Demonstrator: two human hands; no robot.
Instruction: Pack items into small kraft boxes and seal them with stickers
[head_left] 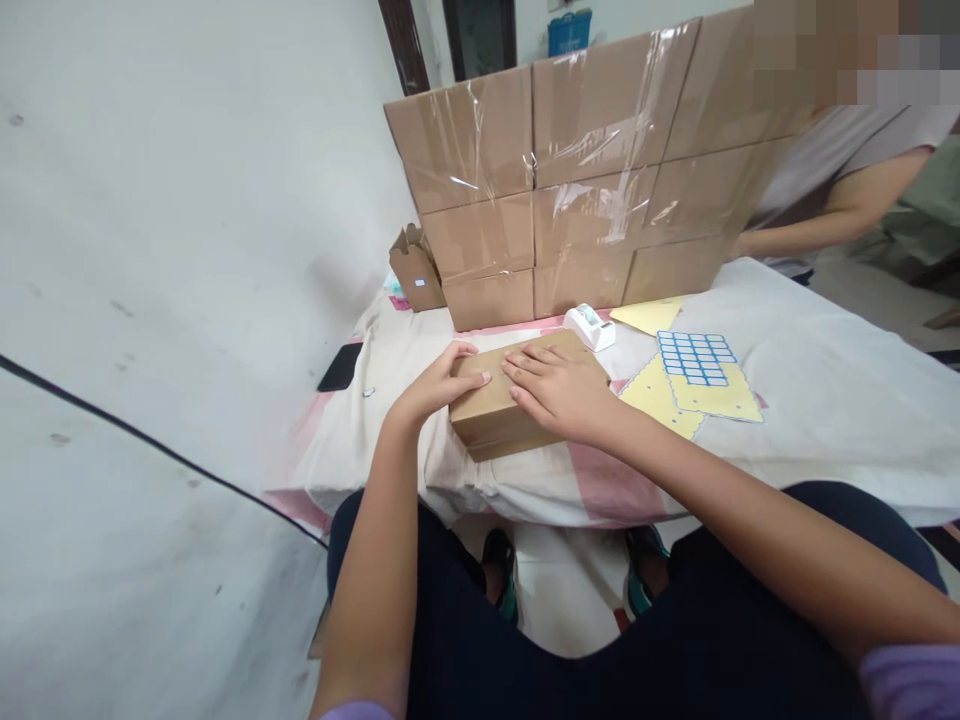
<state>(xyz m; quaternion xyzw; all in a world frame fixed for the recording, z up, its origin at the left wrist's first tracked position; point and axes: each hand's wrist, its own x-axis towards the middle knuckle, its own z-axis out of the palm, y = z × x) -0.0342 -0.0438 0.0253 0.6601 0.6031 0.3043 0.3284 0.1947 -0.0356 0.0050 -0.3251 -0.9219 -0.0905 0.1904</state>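
A small brown cardboard box (517, 435) lies on the cloth-covered table in front of me, its flat top facing up. At its left end my left hand (442, 385) grips it, with the thumb on the top and the fingers bent at the far left edge. My right hand (559, 390) lies flat across the right part of the top, fingers stretched out and touching the cardboard. Just beyond the box stands a white tape dispenser (590, 327). Right of it are yellow sheets (652, 395) and a sheet of blue-edged labels (697, 358).
A tall stack of taped cardboard boxes (585, 190) rises at the back of the table (810, 400). An open small carton (417, 275) stands left of it, near the wall. A black phone (340, 367) lies at the left edge. Another person's arm (840, 215) reaches behind the stack.
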